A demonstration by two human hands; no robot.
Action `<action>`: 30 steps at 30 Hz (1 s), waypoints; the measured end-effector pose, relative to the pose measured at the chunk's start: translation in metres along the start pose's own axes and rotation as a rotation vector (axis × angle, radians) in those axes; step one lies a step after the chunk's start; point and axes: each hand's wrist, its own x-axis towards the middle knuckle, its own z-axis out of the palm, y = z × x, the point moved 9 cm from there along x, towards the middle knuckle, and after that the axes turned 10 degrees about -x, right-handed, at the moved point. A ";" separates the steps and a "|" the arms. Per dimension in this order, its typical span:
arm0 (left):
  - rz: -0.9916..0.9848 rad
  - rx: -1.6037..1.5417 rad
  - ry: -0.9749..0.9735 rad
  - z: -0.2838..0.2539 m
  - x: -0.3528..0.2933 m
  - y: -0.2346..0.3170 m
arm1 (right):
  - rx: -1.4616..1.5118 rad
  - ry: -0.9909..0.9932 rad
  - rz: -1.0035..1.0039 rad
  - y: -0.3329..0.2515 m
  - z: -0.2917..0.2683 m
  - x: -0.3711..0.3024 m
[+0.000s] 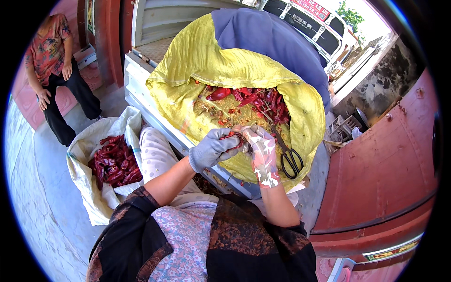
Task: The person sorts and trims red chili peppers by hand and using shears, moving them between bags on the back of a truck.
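Observation:
My left hand (213, 149), in a grey glove, is closed on a dried red chili pepper (233, 136). Meeting it at the fingertips is my right hand (258, 148), in a pink and white camouflage glove. Its fingers are pinched together against the pepper's end; what lies between them is hidden. Both hands are above the near edge of a yellow woven sack (188, 70). Inside the sack's open mouth lie dried red chilies (263, 101) among seeds and broken bits. Black-handled scissors (292, 162) rest on the sack, just right of my right hand.
A white sack (82, 176) of red chilies (115, 162) stands on the floor at my left. The yellow sack lies on a truck bed (141, 80), with dark blue cloth (268, 33) behind. A seated person (54, 61) is at far left. A red metal door (371, 178) stands right.

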 end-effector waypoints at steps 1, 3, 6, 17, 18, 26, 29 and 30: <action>0.010 0.019 0.023 -0.003 0.001 -0.001 | 0.106 0.020 0.019 0.002 0.001 -0.003; 0.003 -0.019 0.054 -0.007 0.002 -0.007 | 0.217 0.034 0.115 0.027 -0.009 0.001; 0.013 -0.076 0.102 -0.001 0.000 -0.007 | 0.363 -0.151 0.282 0.051 -0.004 0.002; 0.079 -0.135 0.162 0.003 -0.003 -0.007 | 0.738 -0.099 0.351 0.064 -0.002 0.006; 0.084 -0.133 0.122 0.005 -0.001 -0.008 | 0.793 -0.131 0.346 0.064 -0.003 0.010; 0.081 -0.225 -0.125 -0.020 -0.008 -0.005 | -1.134 -0.306 -0.500 -0.010 -0.020 0.012; 0.015 -0.259 -0.103 -0.018 -0.014 -0.001 | -1.359 -0.035 -0.439 -0.014 -0.045 0.059; 0.016 -0.280 -0.095 -0.019 -0.016 -0.001 | -1.437 0.092 -0.579 -0.019 -0.042 0.070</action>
